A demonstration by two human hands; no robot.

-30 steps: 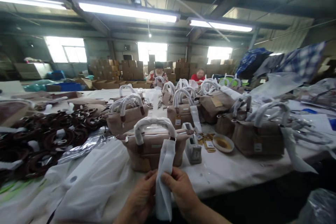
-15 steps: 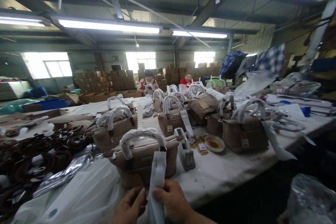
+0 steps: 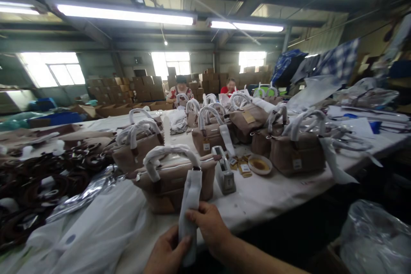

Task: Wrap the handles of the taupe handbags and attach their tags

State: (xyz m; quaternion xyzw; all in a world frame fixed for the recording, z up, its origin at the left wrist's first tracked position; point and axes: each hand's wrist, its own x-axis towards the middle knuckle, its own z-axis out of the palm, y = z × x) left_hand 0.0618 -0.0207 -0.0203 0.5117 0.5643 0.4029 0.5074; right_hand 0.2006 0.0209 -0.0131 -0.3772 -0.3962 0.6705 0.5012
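Note:
A taupe handbag point(image 3: 180, 190) stands at the table's near edge, its handles point(image 3: 171, 150) wrapped in white padding. From the ring at its right handle hangs a strap wrapped in white foam sheet point(image 3: 192, 188). My right hand point(image 3: 210, 227) pinches this wrapped strap midway, thumb across its front. Lower down, my left hand point(image 3: 170, 248) grips the strap's bottom part between thumb and fingers. A tan tag point(image 3: 163, 205) shows low on the bag's front. Just right of the bag is a grey tape dispenser point(image 3: 225, 175).
Several similar bags point(image 3: 297, 156) stand across the table. A shallow dish point(image 3: 260, 165) and small tan tags point(image 3: 244, 169) lie right of the dispenser. Coiled brown straps point(image 3: 45, 192) fill the left side. A clear plastic bag point(image 3: 374, 239) is at lower right. Two people sit at the far side.
My left hand has moved down and right onto the strap's lower part. My right hand still pinches the strap. The camera view has tilted slightly down.

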